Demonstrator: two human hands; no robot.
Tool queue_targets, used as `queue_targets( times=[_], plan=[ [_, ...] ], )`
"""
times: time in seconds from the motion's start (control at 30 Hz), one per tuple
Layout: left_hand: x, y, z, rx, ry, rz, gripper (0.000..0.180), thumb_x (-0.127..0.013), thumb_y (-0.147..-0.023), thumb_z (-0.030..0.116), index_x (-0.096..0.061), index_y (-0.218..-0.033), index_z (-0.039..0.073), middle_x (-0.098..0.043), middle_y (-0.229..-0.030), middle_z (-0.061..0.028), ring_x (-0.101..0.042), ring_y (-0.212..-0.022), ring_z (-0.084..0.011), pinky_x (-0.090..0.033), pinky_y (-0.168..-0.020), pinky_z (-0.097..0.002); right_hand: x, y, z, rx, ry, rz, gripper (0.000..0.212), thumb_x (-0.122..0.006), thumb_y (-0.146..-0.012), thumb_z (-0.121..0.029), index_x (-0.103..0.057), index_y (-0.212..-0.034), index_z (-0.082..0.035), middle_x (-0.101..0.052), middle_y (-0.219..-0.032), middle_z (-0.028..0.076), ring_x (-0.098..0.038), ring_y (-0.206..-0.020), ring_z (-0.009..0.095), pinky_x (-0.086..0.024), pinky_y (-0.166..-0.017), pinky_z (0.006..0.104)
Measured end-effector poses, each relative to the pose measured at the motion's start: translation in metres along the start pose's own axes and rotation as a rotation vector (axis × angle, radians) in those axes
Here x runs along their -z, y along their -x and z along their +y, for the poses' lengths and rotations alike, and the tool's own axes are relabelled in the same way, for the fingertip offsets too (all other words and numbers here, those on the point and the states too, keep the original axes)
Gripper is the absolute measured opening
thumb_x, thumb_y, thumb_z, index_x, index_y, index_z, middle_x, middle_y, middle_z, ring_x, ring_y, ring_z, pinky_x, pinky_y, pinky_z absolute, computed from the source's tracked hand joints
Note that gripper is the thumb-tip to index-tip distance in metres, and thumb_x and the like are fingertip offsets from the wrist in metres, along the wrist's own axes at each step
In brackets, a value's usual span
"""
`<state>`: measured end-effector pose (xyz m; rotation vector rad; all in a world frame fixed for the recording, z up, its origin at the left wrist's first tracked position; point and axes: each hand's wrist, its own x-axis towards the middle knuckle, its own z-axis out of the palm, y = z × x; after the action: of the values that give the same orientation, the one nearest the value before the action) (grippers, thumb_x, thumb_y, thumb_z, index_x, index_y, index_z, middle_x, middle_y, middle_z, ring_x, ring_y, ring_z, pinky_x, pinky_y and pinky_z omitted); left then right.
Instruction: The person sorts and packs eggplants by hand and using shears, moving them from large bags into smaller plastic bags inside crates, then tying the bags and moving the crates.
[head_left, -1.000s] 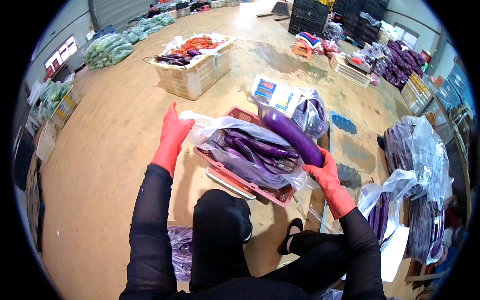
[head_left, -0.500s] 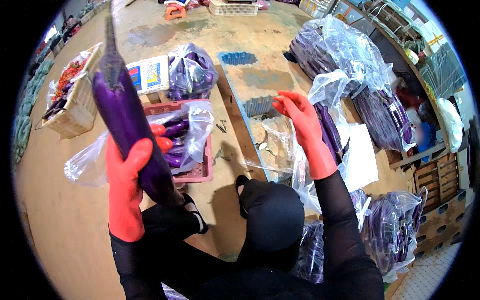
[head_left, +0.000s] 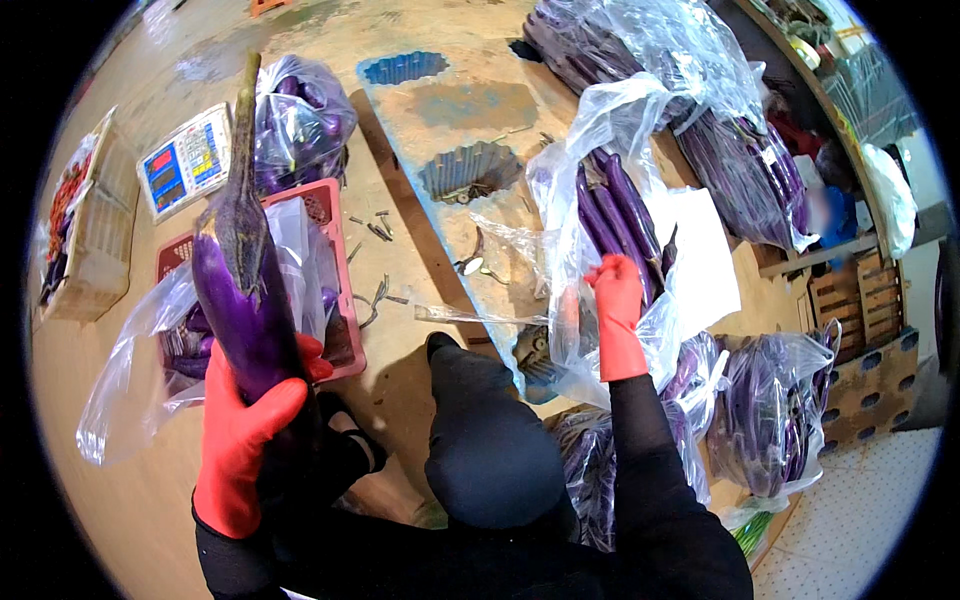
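My left hand (head_left: 245, 420), in a red rubber glove, is wrapped round a large purple eggplant (head_left: 240, 310). The eggplant stands upright, stem up, above a pink plastic crate (head_left: 350, 345). That crate is lined with a clear plastic bag (head_left: 125, 370) and holds more eggplants (head_left: 190, 345). On the right, my gloved right hand (head_left: 618, 310) has its fingers curled at the lower ends of several long eggplants (head_left: 620, 205) lying in an open clear bag (head_left: 568, 330). Whatever those fingers grip is hidden.
A scale (head_left: 185, 165) stands beyond the crate, beside a bagged lot of eggplants (head_left: 300, 125). At far left is a cream basket (head_left: 105, 245). A blue-edged board with holes (head_left: 470, 105) lies mid-floor. Filled bags (head_left: 770, 420) stand right; stem scraps (head_left: 380, 300) litter the floor.
My right hand has moved down to the eggplants in the open bag, and its fingers have curled. My left hand still holds the large eggplant, now lower in view. The view has shifted rightward.
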<state>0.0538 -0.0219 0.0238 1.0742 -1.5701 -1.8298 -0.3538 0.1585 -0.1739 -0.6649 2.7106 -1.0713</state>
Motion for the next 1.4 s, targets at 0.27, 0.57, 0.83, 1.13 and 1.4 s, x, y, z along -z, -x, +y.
queue_targets(
  times=[0.27,0.57,0.83,1.13,1.4],
  plan=[
    [-0.025,-0.003,-0.009,0.049,0.049,-0.174,0.069,-0.065,-0.078,0.038,-0.040,-0.131,0.001,-0.063,-0.089,-0.0116,-0.061,-0.082,-0.0203,-0.046,-0.072,-0.0302,-0.073,0.014,0.051,-0.209,0.452,-0.023,0.030,-0.061,-0.080,-0.026,-0.058,-0.095,0.000,-0.064,-0.098,0.022,-0.062,-0.093,0.038,-0.049,-0.082,0.0461],
    [-0.031,0.010,-0.024,0.160,-0.229,-0.159,0.086,-0.072,-0.069,0.013,-0.028,-0.142,0.012,-0.056,-0.117,-0.0099,-0.054,-0.106,-0.0198,-0.041,-0.092,-0.0306,-0.016,0.027,-0.002,-0.376,-0.538,-0.046,0.023,-0.045,-0.084,-0.007,-0.052,-0.106,-0.001,-0.059,-0.086,0.010,-0.061,-0.068,0.019,-0.048,-0.054,0.0319],
    [-0.060,0.002,-0.048,0.182,-0.044,-0.247,0.044,-0.067,-0.082,0.026,-0.047,-0.115,0.005,-0.058,-0.080,-0.0057,-0.057,-0.062,-0.0141,-0.046,-0.057,-0.0288,0.067,0.095,-0.108,0.485,-0.421,-0.149,0.029,-0.056,-0.088,-0.012,-0.051,-0.116,-0.005,-0.058,-0.078,0.007,-0.057,-0.065,0.018,-0.046,-0.060,0.0295],
    [-0.065,0.011,-0.021,-0.010,-0.502,-0.177,0.075,-0.072,-0.072,0.039,-0.040,-0.131,0.006,-0.064,-0.088,-0.0094,-0.061,-0.076,-0.0170,-0.048,-0.074,-0.0321,0.073,0.126,-0.210,0.860,0.356,-0.074,0.046,-0.070,-0.077,-0.020,-0.051,-0.117,-0.011,-0.056,-0.074,0.015,-0.056,-0.068,0.035,-0.043,-0.058,0.0416],
    [-0.058,0.016,-0.001,0.045,-0.503,-0.184,0.062,-0.065,-0.076,0.044,-0.046,-0.122,0.009,-0.064,-0.098,-0.0136,-0.061,-0.093,-0.0284,-0.044,-0.083,-0.0373,0.063,0.117,-0.204,0.759,0.229,0.043,0.022,-0.069,-0.078,-0.019,-0.057,-0.094,-0.010,-0.054,-0.093,0.011,-0.058,-0.073,0.033,-0.046,-0.062,0.0415]
  ],
)
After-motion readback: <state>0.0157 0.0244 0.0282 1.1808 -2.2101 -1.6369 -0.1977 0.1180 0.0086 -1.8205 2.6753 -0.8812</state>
